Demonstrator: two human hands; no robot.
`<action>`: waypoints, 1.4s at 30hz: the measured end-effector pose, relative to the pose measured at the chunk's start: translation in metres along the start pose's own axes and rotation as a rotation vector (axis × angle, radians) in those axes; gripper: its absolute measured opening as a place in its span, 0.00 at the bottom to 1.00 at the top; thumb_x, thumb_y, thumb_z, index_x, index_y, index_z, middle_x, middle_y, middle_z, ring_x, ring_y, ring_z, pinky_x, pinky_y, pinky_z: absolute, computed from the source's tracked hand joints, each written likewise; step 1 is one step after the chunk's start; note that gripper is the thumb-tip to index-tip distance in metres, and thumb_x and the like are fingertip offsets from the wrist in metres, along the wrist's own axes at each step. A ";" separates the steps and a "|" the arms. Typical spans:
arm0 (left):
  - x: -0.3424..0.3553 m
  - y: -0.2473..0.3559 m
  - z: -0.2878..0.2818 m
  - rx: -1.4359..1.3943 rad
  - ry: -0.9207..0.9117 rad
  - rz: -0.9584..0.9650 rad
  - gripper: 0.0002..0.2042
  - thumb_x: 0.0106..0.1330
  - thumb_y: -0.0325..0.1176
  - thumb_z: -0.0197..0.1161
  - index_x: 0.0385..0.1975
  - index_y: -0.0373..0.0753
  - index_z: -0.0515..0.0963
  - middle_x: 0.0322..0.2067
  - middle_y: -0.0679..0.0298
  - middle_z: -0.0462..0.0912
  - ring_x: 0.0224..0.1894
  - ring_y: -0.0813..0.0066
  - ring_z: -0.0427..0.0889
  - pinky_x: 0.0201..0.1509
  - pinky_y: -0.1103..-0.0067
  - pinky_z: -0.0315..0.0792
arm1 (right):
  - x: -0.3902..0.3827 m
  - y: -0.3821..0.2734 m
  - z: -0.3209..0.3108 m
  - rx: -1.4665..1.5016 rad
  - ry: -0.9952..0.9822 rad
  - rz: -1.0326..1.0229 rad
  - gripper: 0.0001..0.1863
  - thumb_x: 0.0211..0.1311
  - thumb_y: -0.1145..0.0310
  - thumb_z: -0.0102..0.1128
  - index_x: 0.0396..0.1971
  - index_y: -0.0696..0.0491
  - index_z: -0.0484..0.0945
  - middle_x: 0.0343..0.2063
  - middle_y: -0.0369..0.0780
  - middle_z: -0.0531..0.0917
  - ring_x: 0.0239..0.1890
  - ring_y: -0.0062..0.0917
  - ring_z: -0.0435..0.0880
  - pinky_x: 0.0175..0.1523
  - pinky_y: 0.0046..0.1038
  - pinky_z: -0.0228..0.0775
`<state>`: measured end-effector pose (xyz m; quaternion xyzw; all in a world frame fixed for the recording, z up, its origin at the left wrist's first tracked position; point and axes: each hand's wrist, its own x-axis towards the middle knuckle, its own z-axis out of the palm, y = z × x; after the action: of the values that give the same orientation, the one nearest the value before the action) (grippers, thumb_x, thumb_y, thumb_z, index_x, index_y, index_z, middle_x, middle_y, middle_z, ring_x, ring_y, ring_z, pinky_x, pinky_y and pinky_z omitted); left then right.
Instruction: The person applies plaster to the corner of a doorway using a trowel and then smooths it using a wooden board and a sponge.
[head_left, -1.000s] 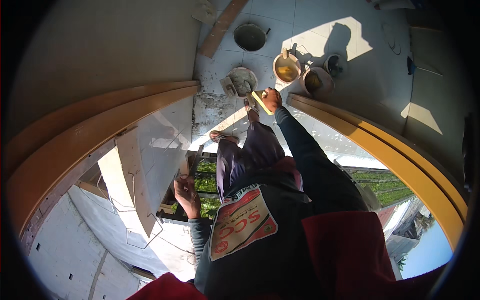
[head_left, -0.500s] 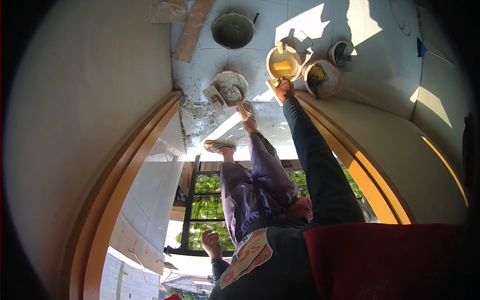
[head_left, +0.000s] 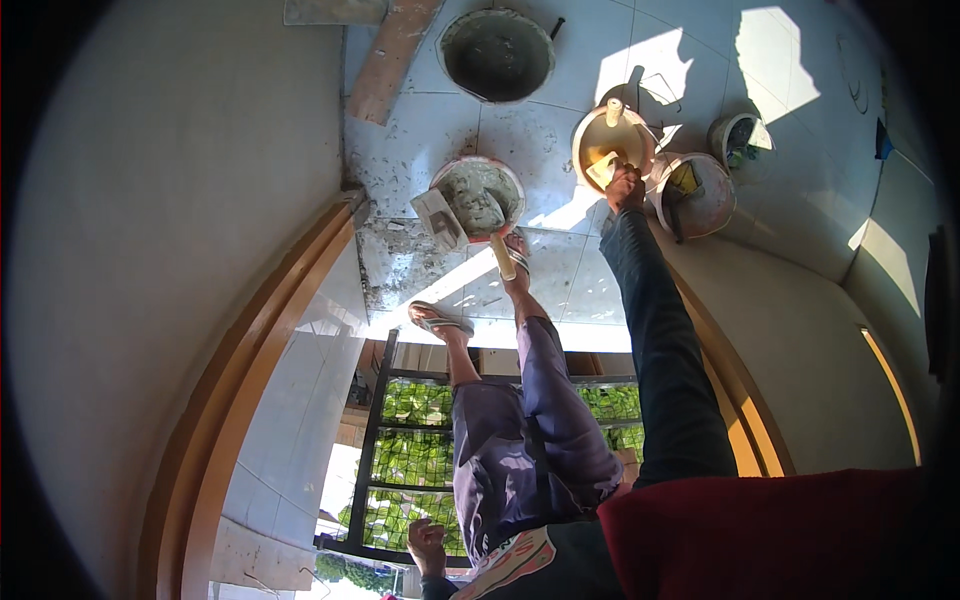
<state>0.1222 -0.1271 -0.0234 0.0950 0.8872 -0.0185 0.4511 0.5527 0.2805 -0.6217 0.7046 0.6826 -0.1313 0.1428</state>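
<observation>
My right hand (head_left: 626,187) reaches far down to a round bucket of yellowish liquid (head_left: 600,132) on the tiled floor. Its fingers are closed on a pale flat tool (head_left: 603,171) at the bucket's near rim. My left hand (head_left: 428,546) is a fist on the bar of a black metal grille (head_left: 372,440) at the bottom of the view. My sandalled feet (head_left: 440,321) stand above the floor. Next to one foot are a bucket of grey mortar (head_left: 478,192) and a trowel with a wooden handle (head_left: 501,256).
A large dark basin (head_left: 497,52) and a wooden plank (head_left: 393,62) lie further off on the tiles. A pinkish bucket (head_left: 697,196) with tools and a small pail (head_left: 736,139) stand right of my hand. A curved wooden frame (head_left: 262,360) bounds both sides.
My right hand with the pale tool has moved from beside the mortar bucket to the rim of the yellowish bucket. My left hand has sunk lower in the view, still on the grille.
</observation>
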 end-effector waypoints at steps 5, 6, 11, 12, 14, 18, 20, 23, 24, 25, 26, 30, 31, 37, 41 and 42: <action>0.005 -0.002 0.012 -0.197 -0.005 -0.015 0.15 0.60 0.30 0.63 0.46 0.36 0.74 0.28 0.66 0.86 0.32 0.75 0.85 0.39 0.78 0.77 | -0.029 -0.002 0.010 0.115 -0.035 -0.153 0.27 0.55 0.60 0.63 0.54 0.57 0.76 0.43 0.47 0.82 0.50 0.39 0.79 0.57 0.36 0.70; 0.001 0.008 0.008 -0.077 0.013 0.057 0.14 0.61 0.30 0.63 0.46 0.35 0.75 0.28 0.65 0.86 0.33 0.73 0.86 0.41 0.77 0.78 | -0.046 -0.022 -0.022 0.315 -0.200 -0.056 0.27 0.54 0.64 0.66 0.54 0.57 0.76 0.45 0.48 0.82 0.53 0.41 0.79 0.61 0.40 0.68; 0.005 0.018 0.014 -0.091 0.103 0.202 0.12 0.62 0.28 0.62 0.45 0.35 0.76 0.29 0.61 0.86 0.34 0.72 0.86 0.41 0.76 0.78 | -0.136 -0.120 -0.097 0.662 -0.402 -0.213 0.26 0.54 0.64 0.71 0.51 0.61 0.79 0.45 0.51 0.85 0.47 0.40 0.84 0.55 0.37 0.75; 0.001 0.014 0.017 -0.204 0.142 0.186 0.11 0.61 0.28 0.63 0.43 0.35 0.77 0.30 0.62 0.86 0.34 0.73 0.86 0.41 0.76 0.78 | -0.153 -0.155 -0.125 0.726 -0.468 -0.281 0.26 0.54 0.63 0.71 0.51 0.61 0.79 0.44 0.51 0.85 0.47 0.40 0.85 0.54 0.36 0.76; -0.002 0.009 0.019 -0.320 0.208 0.213 0.10 0.61 0.28 0.64 0.41 0.34 0.76 0.30 0.64 0.85 0.34 0.75 0.85 0.40 0.76 0.78 | -0.194 -0.216 -0.169 0.879 -0.474 -0.457 0.28 0.54 0.59 0.72 0.51 0.61 0.79 0.43 0.50 0.85 0.47 0.37 0.85 0.51 0.35 0.76; -0.011 -0.002 0.026 -0.607 0.351 0.200 0.11 0.61 0.26 0.63 0.43 0.36 0.74 0.30 0.64 0.83 0.31 0.77 0.82 0.37 0.79 0.76 | -0.276 -0.350 -0.326 1.025 -0.624 -0.903 0.29 0.57 0.56 0.71 0.52 0.62 0.79 0.46 0.48 0.85 0.43 0.35 0.84 0.47 0.35 0.77; -0.010 0.006 0.004 -0.709 0.445 0.249 0.13 0.61 0.27 0.65 0.45 0.37 0.74 0.31 0.66 0.83 0.32 0.79 0.81 0.40 0.79 0.76 | -0.314 -0.408 -0.399 1.091 -0.553 -1.099 0.26 0.57 0.59 0.71 0.50 0.62 0.79 0.45 0.51 0.83 0.46 0.42 0.84 0.51 0.37 0.76; -0.005 0.002 -0.029 -0.886 0.574 0.345 0.14 0.61 0.26 0.66 0.46 0.37 0.74 0.32 0.65 0.83 0.35 0.79 0.81 0.44 0.79 0.76 | -0.367 -0.472 -0.484 1.127 -0.143 -1.455 0.26 0.57 0.62 0.71 0.53 0.60 0.78 0.51 0.48 0.80 0.51 0.42 0.79 0.56 0.39 0.73; -0.004 0.005 -0.041 -0.901 0.641 0.378 0.15 0.61 0.26 0.67 0.46 0.37 0.73 0.32 0.65 0.83 0.36 0.79 0.81 0.45 0.79 0.76 | -0.382 -0.488 -0.507 1.097 -0.008 -1.543 0.25 0.58 0.64 0.70 0.54 0.59 0.78 0.52 0.48 0.80 0.52 0.40 0.79 0.57 0.38 0.72; -0.004 0.008 -0.055 -0.906 0.704 0.412 0.15 0.61 0.25 0.67 0.46 0.36 0.73 0.33 0.65 0.83 0.36 0.79 0.81 0.46 0.79 0.76 | -0.394 -0.502 -0.522 1.080 -0.011 -1.573 0.25 0.58 0.64 0.70 0.54 0.59 0.78 0.52 0.48 0.80 0.52 0.40 0.79 0.57 0.38 0.72; -0.005 0.008 -0.066 -0.931 0.716 0.406 0.15 0.61 0.25 0.67 0.46 0.36 0.73 0.33 0.65 0.83 0.36 0.79 0.81 0.46 0.79 0.76 | -0.406 -0.516 -0.534 1.047 0.121 -1.656 0.24 0.57 0.66 0.70 0.53 0.58 0.78 0.50 0.47 0.80 0.52 0.41 0.78 0.58 0.38 0.71; 0.008 0.006 -0.099 -1.045 0.802 0.545 0.15 0.62 0.24 0.68 0.48 0.36 0.73 0.34 0.66 0.83 0.37 0.80 0.81 0.44 0.81 0.75 | -0.434 -0.553 -0.522 0.775 0.414 -1.790 0.18 0.54 0.70 0.69 0.46 0.53 0.79 0.44 0.42 0.78 0.50 0.37 0.77 0.55 0.37 0.70; 0.010 0.007 -0.107 -1.045 0.836 0.594 0.15 0.64 0.24 0.68 0.48 0.37 0.73 0.34 0.66 0.82 0.37 0.81 0.81 0.43 0.81 0.74 | -0.435 -0.557 -0.518 0.745 0.420 -1.798 0.18 0.54 0.70 0.69 0.46 0.53 0.79 0.44 0.42 0.78 0.50 0.37 0.77 0.55 0.37 0.70; 0.012 0.009 -0.175 -0.998 1.051 0.719 0.16 0.60 0.27 0.71 0.47 0.36 0.76 0.38 0.63 0.83 0.38 0.78 0.80 0.43 0.79 0.74 | -0.419 -0.571 -0.521 0.533 0.601 -1.803 0.09 0.57 0.73 0.65 0.38 0.51 0.77 0.36 0.40 0.77 0.41 0.36 0.77 0.47 0.36 0.71; 0.017 0.004 -0.222 -0.901 1.144 0.750 0.23 0.54 0.24 0.72 0.51 0.37 0.74 0.44 0.56 0.81 0.48 0.64 0.80 0.50 0.71 0.71 | -0.425 -0.568 -0.535 0.672 0.629 -1.739 0.07 0.61 0.73 0.63 0.38 0.52 0.76 0.35 0.41 0.78 0.40 0.37 0.78 0.47 0.37 0.71; 0.022 0.003 -0.232 -0.825 1.171 0.773 0.26 0.52 0.25 0.73 0.53 0.38 0.72 0.47 0.55 0.79 0.52 0.61 0.78 0.53 0.68 0.71 | -0.426 -0.568 -0.539 0.781 0.573 -1.646 0.06 0.64 0.71 0.62 0.39 0.54 0.76 0.36 0.42 0.78 0.40 0.38 0.78 0.47 0.38 0.71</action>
<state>-0.0746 -0.0937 0.0960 0.2152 0.8192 0.5195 -0.1129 -0.0350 0.1071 0.0265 0.0064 0.8812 -0.2314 -0.4122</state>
